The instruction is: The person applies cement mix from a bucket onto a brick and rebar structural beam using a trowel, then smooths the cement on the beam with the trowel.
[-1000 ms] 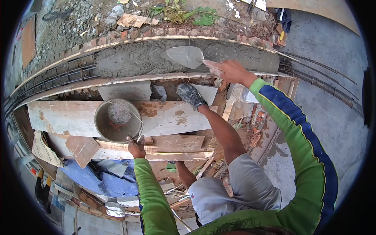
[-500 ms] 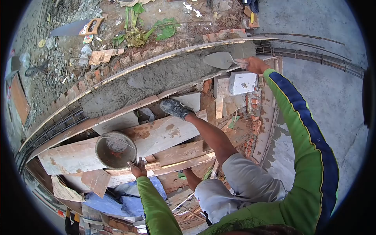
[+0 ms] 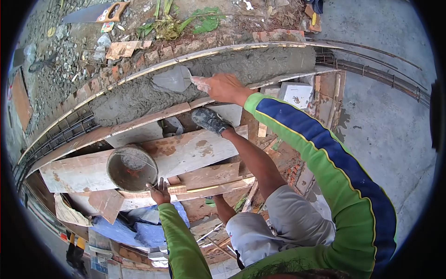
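My right hand (image 3: 222, 87) is closed on the handle of a trowel (image 3: 172, 79), whose blade lies on the wet concrete (image 3: 125, 103) in a long wooden form. Rebar (image 3: 69, 135) sticks out of the concrete at the left end. My left hand (image 3: 159, 191) is at the lower right rim of a round bucket (image 3: 132, 168) that stands on a board. Its fingers are spread, and whether they touch the rim is hard to tell.
My shoe (image 3: 210, 120) rests beside the form's near board (image 3: 139, 129). A white block (image 3: 296, 95) lies right of it. Beyond the form are bricks, rubble, a hand saw (image 3: 95, 14) and green leaves (image 3: 206, 21). Another person's legs (image 3: 75, 253) show at the lower left.
My right hand and the trowel have moved left along the concrete, from the right end to near the middle. My left hand stays by the bucket. The view has shifted slightly.
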### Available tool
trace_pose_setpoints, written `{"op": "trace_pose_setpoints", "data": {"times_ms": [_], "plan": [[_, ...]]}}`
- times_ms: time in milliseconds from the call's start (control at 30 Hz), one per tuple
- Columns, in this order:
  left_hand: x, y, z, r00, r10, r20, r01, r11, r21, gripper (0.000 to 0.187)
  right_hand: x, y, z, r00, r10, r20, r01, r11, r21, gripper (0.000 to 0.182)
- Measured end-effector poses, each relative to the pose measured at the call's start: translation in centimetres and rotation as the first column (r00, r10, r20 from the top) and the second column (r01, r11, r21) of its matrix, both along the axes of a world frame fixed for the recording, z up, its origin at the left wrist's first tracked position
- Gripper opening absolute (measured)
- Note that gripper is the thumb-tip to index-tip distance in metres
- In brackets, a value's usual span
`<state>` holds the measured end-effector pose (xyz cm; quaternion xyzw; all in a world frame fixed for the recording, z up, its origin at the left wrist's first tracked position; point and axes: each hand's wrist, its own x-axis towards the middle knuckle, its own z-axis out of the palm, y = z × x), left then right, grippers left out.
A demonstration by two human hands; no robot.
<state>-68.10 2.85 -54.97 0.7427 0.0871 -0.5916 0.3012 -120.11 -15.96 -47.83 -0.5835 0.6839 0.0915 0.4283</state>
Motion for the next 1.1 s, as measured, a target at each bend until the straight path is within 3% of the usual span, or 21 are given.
{"op": "trace_pose_setpoints", "data": {"times_ms": [100,167,200,233,367,433,533,567,600,667,700,767,800,867,933,1000,1100], "plan": [[1.1,0.6,-0.4,0.999,-0.026,-0.038,0.026,1.0,0.007,0.065,-5.3,4.0,0.5,0.986,-0.122,-0.11,0.12,0.993,-0.021,0.042],[1.2,0.8,-0.5,0.998,-0.029,-0.046,0.029,1.0,-0.001,0.064,-11.7,8.2,1.2,0.95,-0.214,-0.229,0.234,0.97,0.063,0.042],[1.1,0.7,-0.5,0.999,-0.022,-0.045,0.022,1.0,-0.007,0.064,-16.2,11.8,0.4,0.949,-0.248,-0.194,0.238,0.968,-0.074,0.043],[1.1,0.7,-0.7,0.998,-0.013,-0.054,0.012,1.0,-0.015,0.064,-19.4,13.6,1.4,0.924,-0.257,-0.281,0.275,0.961,0.024,0.043],[0.2,0.4,0.0,0.999,-0.001,-0.033,0.0,0.999,-0.036,0.057,-28.8,19.4,3.5,0.892,-0.297,-0.342,0.304,0.952,-0.035,0.043],[0.8,0.7,-0.3,0.999,0.007,-0.048,-0.009,0.999,-0.039,0.062,-28.9,19.4,5.7,0.793,-0.357,-0.493,0.417,0.909,0.013,0.044],[0.5,0.9,-0.5,0.998,0.029,-0.053,-0.031,0.999,-0.042,0.062,-24.7,17.7,6.9,0.797,-0.295,-0.527,0.358,0.933,0.019,0.043],[0.6,0.6,-0.2,0.999,0.017,-0.041,-0.019,0.999,-0.037,0.058,-23.9,18.0,6.3,0.861,-0.338,-0.38,0.321,0.941,-0.11,0.045],[0.4,0.4,-0.1,0.999,0.013,-0.045,-0.015,0.999,-0.038,0.058,-22.9,17.3,5.7,0.858,-0.342,-0.383,0.324,0.939,-0.113,0.045],[0.0,0.4,0.1,1.0,0.021,-0.012,-0.021,0.999,-0.045,0.06,-21.3,15.5,5.3,0.912,-0.109,-0.395,0.125,0.992,0.013,0.044],[0.0,0.4,0.1,1.0,0.003,-0.016,-0.004,0.999,-0.047,0.059,-21.5,15.4,6.3,0.909,-0.12,-0.399,0.137,0.99,0.014,0.044],[1.1,0.7,0.3,0.999,-0.043,-0.014,0.042,0.998,-0.036,0.059,-21.4,15.5,8.2,0.79,-0.076,-0.608,0.222,0.961,0.168,0.048],[0.9,0.5,-0.2,0.998,-0.058,-0.016,0.057,0.997,-0.049,0.059,-22.0,15.5,8.6,0.788,-0.076,-0.611,0.215,0.964,0.157,0.048],[1.6,0.7,-0.5,0.998,-0.061,-0.031,0.059,0.997,-0.057,0.059,-23.7,18.1,9.9,0.657,-0.074,-0.75,0.236,0.965,0.111,0.054],[0.4,0.7,-0.4,0.998,-0.05,-0.048,0.047,0.997,-0.066,0.059,-23.0,17.7,11.3,0.62,0.018,-0.785,0.12,0.986,0.118,0.051],[-0.2,0.7,-0.2,0.999,0.028,0.026,-0.026,0.997,-0.071,0.059,-21.3,16.8,11.3,0.696,-0.256,-0.67,0.348,0.937,0.003,0.048],[-0.3,0.6,-0.2,0.999,0.043,0.004,-0.043,0.997,-0.07,0.053,-23.6,19.1,7.3,0.681,-0.171,-0.712,0.361,0.924,0.123,0.045]]}}
